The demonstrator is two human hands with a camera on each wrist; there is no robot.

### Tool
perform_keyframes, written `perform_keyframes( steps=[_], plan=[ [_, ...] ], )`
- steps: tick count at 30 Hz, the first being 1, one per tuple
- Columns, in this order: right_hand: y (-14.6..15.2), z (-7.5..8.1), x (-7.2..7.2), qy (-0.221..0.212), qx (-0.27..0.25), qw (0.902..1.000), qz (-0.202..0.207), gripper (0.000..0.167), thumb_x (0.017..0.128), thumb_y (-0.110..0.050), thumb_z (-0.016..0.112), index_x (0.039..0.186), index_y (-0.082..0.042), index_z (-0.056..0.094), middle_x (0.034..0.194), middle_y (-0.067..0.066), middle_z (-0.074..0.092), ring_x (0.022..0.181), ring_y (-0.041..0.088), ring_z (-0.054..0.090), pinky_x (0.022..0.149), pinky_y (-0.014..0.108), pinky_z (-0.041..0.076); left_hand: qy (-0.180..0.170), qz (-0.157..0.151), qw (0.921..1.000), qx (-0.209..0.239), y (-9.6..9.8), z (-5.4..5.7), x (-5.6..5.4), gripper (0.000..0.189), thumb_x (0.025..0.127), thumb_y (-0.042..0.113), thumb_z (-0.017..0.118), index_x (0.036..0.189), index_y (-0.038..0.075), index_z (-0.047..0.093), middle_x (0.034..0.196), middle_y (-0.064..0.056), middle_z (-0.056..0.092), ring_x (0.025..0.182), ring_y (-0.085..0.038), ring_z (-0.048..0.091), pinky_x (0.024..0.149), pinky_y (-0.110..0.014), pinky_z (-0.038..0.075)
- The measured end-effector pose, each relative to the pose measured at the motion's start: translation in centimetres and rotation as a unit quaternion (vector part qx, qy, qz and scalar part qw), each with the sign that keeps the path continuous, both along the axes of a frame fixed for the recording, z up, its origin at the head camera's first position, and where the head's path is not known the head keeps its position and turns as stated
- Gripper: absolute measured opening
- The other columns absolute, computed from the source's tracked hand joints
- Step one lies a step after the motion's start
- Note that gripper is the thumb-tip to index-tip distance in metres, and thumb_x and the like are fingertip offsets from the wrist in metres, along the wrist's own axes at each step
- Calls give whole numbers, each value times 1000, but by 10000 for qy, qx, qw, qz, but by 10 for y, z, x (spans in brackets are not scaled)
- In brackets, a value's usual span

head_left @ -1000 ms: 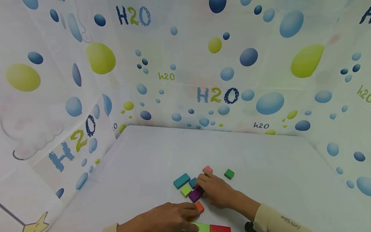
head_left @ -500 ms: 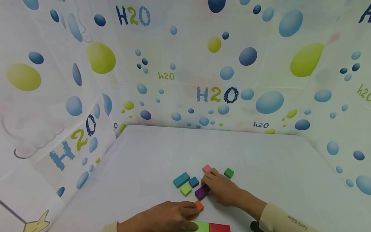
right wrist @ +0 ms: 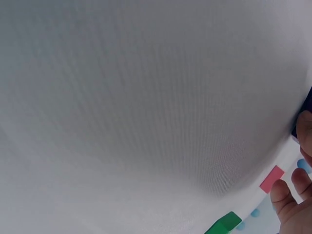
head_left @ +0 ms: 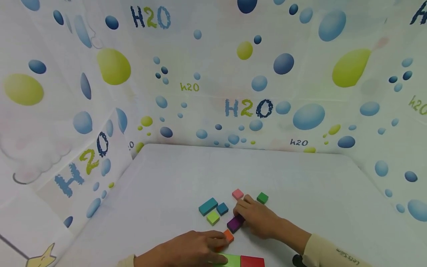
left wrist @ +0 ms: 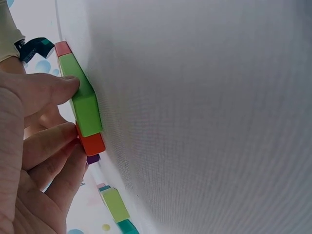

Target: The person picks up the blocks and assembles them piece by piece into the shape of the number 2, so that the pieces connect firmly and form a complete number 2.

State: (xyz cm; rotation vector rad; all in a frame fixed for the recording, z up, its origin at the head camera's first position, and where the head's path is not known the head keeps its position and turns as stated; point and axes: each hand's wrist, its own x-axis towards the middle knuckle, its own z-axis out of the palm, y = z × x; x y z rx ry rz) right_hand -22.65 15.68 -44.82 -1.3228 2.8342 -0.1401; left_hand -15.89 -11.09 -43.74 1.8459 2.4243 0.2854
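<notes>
At the front of the white table, my left hand [head_left: 186,247] has its thumb on a long light green block [left wrist: 87,105] and its fingertips against an orange block [left wrist: 91,144]. Those two blocks sit side by side, and a red block [head_left: 252,261] adjoins the green one's right end. My right hand [head_left: 261,220] pinches a purple block [head_left: 234,224] between thumb and fingers, just beyond the orange block. Only an edge of the purple block shows in the right wrist view, beside the thumb [right wrist: 304,129].
Left of the right hand lie a teal block [head_left: 208,206], a blue cube [head_left: 222,208] and a lime cube [head_left: 213,217], close together. Beyond that hand are a pink cube [head_left: 238,193] and a dark green cube [head_left: 262,198]. A patterned cloth wall [head_left: 213,111] rises behind the table.
My right hand has drawn the purple block right and slightly nearer, away from the blue and lime cubes. The left hand stays on the green and orange blocks.
</notes>
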Motion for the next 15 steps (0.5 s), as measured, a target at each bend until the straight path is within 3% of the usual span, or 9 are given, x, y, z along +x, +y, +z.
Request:
perform_keyframes(
  steps=[15],
  plan=[
    [3, 0, 5, -62, 16, 9999, 137, 40, 84, -9, 82, 114, -24, 61, 105, -13, 55, 100, 8, 43, 90, 24, 47, 108, 37, 9999, -87, 0, 2, 0, 35, 102, 32, 62, 136, 32, 66, 144, 5, 58, 136, -12, 49, 90, -15, 52]
  ],
)
